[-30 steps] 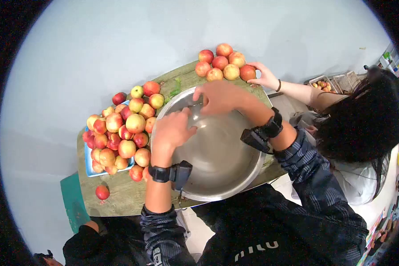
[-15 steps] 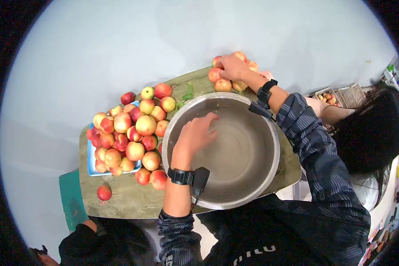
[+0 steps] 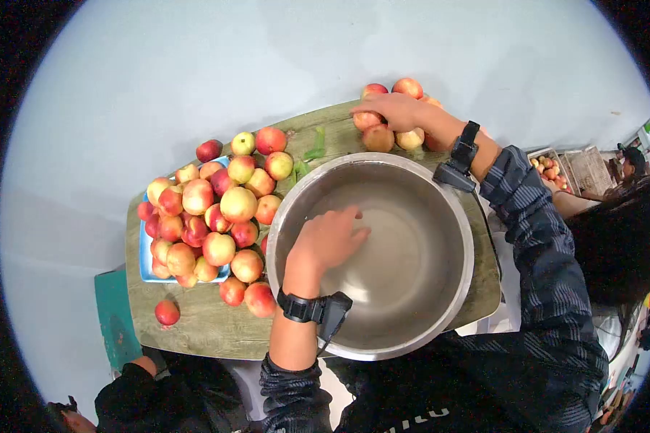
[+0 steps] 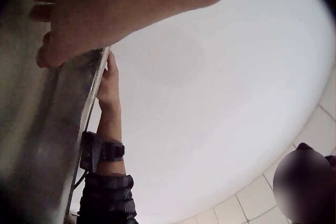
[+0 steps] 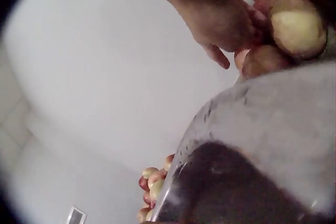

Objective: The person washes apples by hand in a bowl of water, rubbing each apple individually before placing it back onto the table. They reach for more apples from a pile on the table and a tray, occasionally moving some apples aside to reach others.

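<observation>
A large metal basin [image 3: 412, 303] stands on the wooden table in the head view. Over its left part is my left hand [image 3: 328, 242], empty, with relaxed fingers pointing to the right; the left wrist view shows it [image 4: 89, 14] above the basin's inside. My right hand [image 3: 401, 110] reaches past the basin's far rim onto a group of red-yellow fruits, fingers extended over a fruit [image 3: 378, 138]. In the right wrist view this hand [image 5: 223, 22] lies against the fruits, thumb hanging down beside them, its other fingers partly hidden; a pale-patched fruit [image 5: 298, 27] is close by.
Left of the basin, many fruits [image 3: 238, 205] are heaped on and around a blue tray [image 3: 146, 252]. One fruit [image 3: 167, 312] lies apart near the table's [image 3: 217, 332] front left. Green leaves [image 3: 316, 148] lie behind the basin. Other people are at the lower left and right.
My right hand has moved from over the basin to the far fruits. My left hand has stayed over the basin. The other person's hand at those fruits is now largely out of sight.
</observation>
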A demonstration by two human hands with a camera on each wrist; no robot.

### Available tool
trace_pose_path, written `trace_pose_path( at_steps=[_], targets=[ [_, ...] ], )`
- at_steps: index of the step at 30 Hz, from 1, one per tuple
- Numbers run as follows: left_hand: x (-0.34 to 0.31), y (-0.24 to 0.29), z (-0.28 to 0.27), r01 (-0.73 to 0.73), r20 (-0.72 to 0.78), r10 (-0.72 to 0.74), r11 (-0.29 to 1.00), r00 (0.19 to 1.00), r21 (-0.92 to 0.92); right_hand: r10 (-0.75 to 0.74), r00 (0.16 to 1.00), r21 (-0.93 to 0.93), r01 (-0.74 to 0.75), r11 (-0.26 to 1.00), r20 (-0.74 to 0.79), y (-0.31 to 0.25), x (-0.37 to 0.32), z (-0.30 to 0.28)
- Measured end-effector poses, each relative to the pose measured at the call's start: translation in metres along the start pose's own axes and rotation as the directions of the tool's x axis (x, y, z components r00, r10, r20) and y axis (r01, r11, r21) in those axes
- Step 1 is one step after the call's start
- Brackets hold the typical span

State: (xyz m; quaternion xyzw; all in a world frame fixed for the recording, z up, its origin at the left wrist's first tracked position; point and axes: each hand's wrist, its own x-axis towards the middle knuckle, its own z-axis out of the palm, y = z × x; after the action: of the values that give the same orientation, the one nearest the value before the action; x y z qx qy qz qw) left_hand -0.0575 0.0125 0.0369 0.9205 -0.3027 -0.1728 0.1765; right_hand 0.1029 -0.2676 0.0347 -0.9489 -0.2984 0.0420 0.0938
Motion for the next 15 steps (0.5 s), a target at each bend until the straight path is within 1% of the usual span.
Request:
trace_pose_path(
  at_steps=[1, 4, 5, 7, 10, 13, 15],
  targets=[
    [0.0, 0.0, 0.001, 0.013, 0.012, -0.013, 1.0, 1.0, -0.003, 0.023, 1.0, 0.01, -0.023, 1.0, 0.016, 0.002, -0.002, 0.002],
    [-0.001, 0.003, -0.001, 0.086, 0.089, -0.084, 0.996, 0.992, -0.019, 0.075, 0.99, -0.005, -0.076, 0.997, -0.118, 0.004, -0.005, 0.007],
    [0.0, 0.003, -0.002, 0.114, 0.116, -0.111, 0.993, 0.987, -0.024, 0.081, 0.994, 0.003, -0.081, 0.997, -0.076, 0.004, -0.006, 0.007],
    [0.0, 0.004, -0.002, 0.126, 0.115, -0.122, 0.992, 0.986, -0.03, 0.085, 0.996, 0.018, -0.085, 0.996, 0.011, 0.004, -0.006, 0.006],
    [0.0, 0.004, -0.001, 0.143, 0.115, -0.14, 0.989, 0.983, -0.025, -0.025, 0.999, 0.026, 0.026, 0.999, -0.049, 0.013, -0.002, 0.014],
    [0.002, 0.01, -0.001, 0.131, 0.11, -0.131, 0.991, 0.985, -0.001, -0.028, 0.999, 0.102, 0.024, 0.995, 0.032, 0.012, -0.004, 0.012],
    [0.004, 0.009, -0.004, 0.119, 0.093, -0.12, 0.993, 0.988, 0.023, -0.014, 1.0, 0.0, 0.014, 1.0, -0.008, 0.009, -0.004, 0.014]
  ],
)
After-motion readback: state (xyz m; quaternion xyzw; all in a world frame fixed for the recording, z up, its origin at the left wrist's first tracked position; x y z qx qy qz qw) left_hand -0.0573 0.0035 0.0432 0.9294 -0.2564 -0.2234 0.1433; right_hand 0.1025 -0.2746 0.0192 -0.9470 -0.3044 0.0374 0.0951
